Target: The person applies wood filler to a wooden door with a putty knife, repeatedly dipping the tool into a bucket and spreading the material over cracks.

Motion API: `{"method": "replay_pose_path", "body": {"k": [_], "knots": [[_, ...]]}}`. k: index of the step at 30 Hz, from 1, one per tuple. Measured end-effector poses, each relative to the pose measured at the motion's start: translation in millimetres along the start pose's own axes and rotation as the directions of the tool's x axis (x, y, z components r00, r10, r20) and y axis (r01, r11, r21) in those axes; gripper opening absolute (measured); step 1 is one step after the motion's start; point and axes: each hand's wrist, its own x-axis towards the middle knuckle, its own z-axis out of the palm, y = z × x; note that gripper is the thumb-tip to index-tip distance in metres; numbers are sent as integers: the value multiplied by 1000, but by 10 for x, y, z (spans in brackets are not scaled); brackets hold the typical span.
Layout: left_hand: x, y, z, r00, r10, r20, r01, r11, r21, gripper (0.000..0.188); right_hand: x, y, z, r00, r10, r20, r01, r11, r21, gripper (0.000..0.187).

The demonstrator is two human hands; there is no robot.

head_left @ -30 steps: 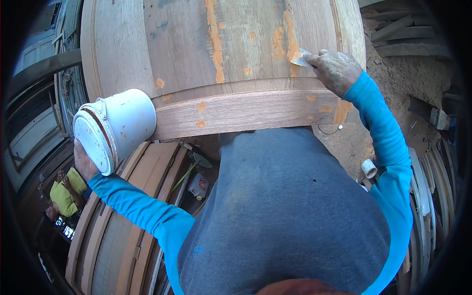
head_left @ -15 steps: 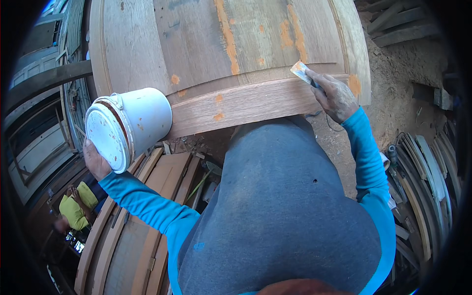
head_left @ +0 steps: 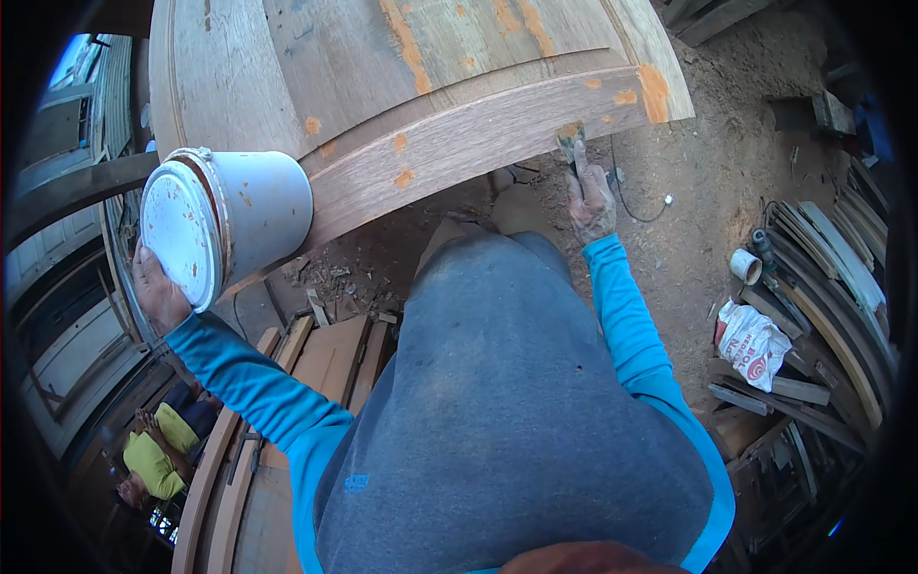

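A white lidded bucket (head_left: 263,203) with orange specks is tilted at the near left corner of a wooden door panel (head_left: 497,129). My left hand (head_left: 161,290) grips the rim of its lid (head_left: 180,237), which sits askew with a gap along one side. In my right hand (head_left: 593,203) is a putty knife (head_left: 571,139), its blade smeared with orange filler. The blade is at the panel's near edge, towards the right; I cannot tell if it touches. Orange filler patches (head_left: 655,93) mark the panel's corner, its near rail and its seams.
More wooden panels (head_left: 330,354) are stacked at the lower left. Beyond them is a person in a yellow shirt (head_left: 158,459). On the right lie curved wood strips (head_left: 837,316), a white sack (head_left: 751,344) and a small white pot (head_left: 746,266). A thin cable (head_left: 639,212) trails on the dirt floor.
My right hand with the putty knife has moved left and back towards me, off the panel's right end. Filler spots on the rail there now show. The left hand keeps its grip at the lid.
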Motion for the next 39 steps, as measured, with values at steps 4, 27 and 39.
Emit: {"method": "replay_pose_path", "body": {"k": [4,27,39], "knots": [[38,78,86,999,-5,40,3,999,42,39,-479,203,-79,958,143,250,-131,989,-65,61],[116,-47,18,999,34,22,-36,997,69,42,-56,-67,-302,887,461,8,-431,822,372,23],[-113,213,299,963,141,-230,-26,896,444,60,175,-429,-338,815,341,469,-550,711,439,24]]}}
